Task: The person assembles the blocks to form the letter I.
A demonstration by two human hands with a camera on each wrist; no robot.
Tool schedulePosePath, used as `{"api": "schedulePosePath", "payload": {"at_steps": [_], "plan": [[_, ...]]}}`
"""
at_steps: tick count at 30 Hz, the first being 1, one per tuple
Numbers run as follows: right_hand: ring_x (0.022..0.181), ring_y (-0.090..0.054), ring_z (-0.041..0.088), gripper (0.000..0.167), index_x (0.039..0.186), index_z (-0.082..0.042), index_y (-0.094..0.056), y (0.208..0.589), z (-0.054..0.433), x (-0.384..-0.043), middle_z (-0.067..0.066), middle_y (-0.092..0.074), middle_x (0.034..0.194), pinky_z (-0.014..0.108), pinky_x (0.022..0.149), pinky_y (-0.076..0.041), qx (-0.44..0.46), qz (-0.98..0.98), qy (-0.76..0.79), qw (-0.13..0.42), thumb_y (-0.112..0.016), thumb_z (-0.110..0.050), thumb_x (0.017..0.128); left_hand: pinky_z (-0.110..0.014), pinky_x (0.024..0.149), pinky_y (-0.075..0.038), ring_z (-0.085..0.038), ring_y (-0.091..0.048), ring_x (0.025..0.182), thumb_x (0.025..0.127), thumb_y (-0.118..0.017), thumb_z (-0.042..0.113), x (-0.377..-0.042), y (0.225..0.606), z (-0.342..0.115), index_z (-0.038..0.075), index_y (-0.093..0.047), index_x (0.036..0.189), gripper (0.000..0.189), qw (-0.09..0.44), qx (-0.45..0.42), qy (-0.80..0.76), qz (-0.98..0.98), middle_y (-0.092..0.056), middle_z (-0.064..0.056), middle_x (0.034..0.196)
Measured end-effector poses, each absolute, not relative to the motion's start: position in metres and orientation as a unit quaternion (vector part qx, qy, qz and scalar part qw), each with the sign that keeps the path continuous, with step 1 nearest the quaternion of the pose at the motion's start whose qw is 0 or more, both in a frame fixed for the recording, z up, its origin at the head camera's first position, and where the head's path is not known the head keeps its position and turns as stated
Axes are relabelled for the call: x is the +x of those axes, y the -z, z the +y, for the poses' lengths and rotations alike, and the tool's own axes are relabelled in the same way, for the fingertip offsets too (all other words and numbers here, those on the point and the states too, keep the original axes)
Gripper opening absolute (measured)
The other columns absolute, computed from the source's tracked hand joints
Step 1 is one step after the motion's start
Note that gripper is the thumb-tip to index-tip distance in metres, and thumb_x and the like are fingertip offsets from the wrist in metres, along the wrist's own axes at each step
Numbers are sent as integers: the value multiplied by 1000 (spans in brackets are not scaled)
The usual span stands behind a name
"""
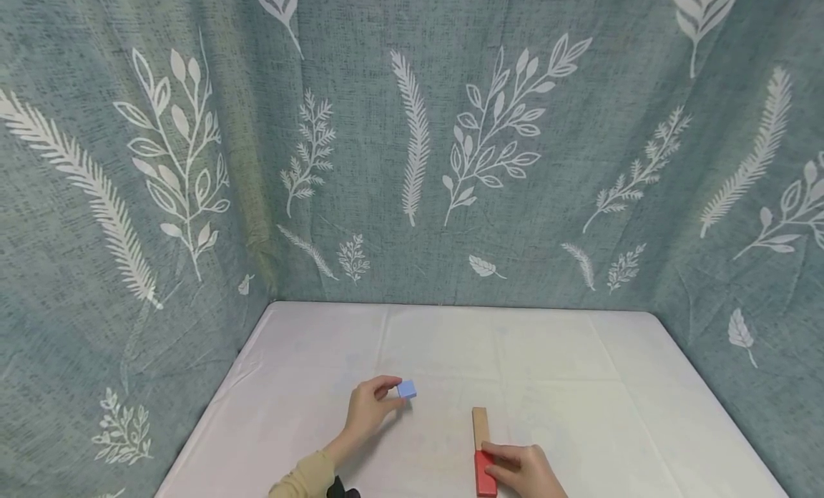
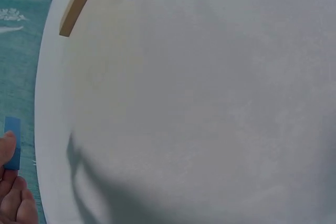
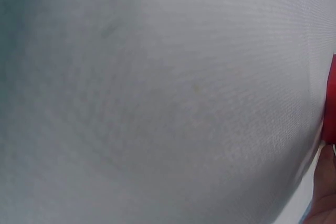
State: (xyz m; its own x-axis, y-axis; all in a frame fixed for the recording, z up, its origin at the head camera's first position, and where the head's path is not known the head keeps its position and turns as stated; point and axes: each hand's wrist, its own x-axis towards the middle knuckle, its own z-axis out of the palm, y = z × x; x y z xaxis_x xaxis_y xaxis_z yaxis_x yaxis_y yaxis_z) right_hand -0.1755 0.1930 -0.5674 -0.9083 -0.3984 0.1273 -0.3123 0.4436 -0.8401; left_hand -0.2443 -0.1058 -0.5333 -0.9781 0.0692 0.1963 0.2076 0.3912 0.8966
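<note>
My left hand (image 1: 370,408) pinches a small blue block (image 1: 407,389) between thumb and fingers, over the left-middle of the table. In the left wrist view the same blue block (image 2: 13,142) shows at the left edge, partly behind the thumb. Nearer the front, my right hand (image 1: 523,469) holds a red block (image 1: 486,476) from its right side, fingertips over part of it. A plain wooden block (image 1: 480,426) lines up end to end with the red one, on its far side. Only a strip of the red block (image 3: 331,103) shows in the right wrist view.
A white cloth (image 1: 547,362) covers the table. Patterned green-blue curtains (image 1: 438,162) hang behind it and along both sides. By the left sleeve (image 1: 309,476) a black object (image 1: 341,489) shows at the bottom edge.
</note>
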Motion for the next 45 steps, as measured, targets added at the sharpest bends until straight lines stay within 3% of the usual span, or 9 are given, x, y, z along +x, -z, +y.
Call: {"api": "schedulePosePath", "payload": {"at_steps": [7, 22, 35, 45], "plan": [[96, -65, 3, 41, 112, 2, -68, 566, 193, -175, 18, -70, 107, 18, 75, -60, -211, 854, 475, 34, -72, -26, 83, -36, 96, -54, -34, -63, 109, 76, -75, 0, -255, 519, -101, -1, -69, 102, 27, 82, -88, 540, -833, -69, -18, 110], [94, -66, 3, 40, 111, 3, -68, 567, 192, -175, 18, -71, 106, 23, 74, -62, -211, 852, 478, 36, -72, -25, 82, -36, 97, -54, -33, -63, 110, 77, -75, 2, -267, 493, -86, 1, -70, 105, 28, 90, -116, 535, -832, -69, -16, 111], [95, -66, 4, 40, 110, 4, -69, 567, 192, -175, 19, -70, 106, 14, 74, -58, -220, 852, 475, 25, -72, -25, 83, -36, 99, -53, -31, -63, 112, 78, -74, 1, -280, 463, -72, 1, -69, 106, 28, 94, -142, 526, -833, -69, -15, 112], [95, -66, 4, 40, 110, 4, -69, 565, 192, -175, 18, -70, 106, 18, 74, -60, -217, 853, 473, 30, -72, -25, 83, -36, 98, -54, -32, -62, 111, 79, -73, 2, -286, 458, -57, -1, -69, 107, 28, 94, -164, 520, -833, -69, -16, 112]]}}
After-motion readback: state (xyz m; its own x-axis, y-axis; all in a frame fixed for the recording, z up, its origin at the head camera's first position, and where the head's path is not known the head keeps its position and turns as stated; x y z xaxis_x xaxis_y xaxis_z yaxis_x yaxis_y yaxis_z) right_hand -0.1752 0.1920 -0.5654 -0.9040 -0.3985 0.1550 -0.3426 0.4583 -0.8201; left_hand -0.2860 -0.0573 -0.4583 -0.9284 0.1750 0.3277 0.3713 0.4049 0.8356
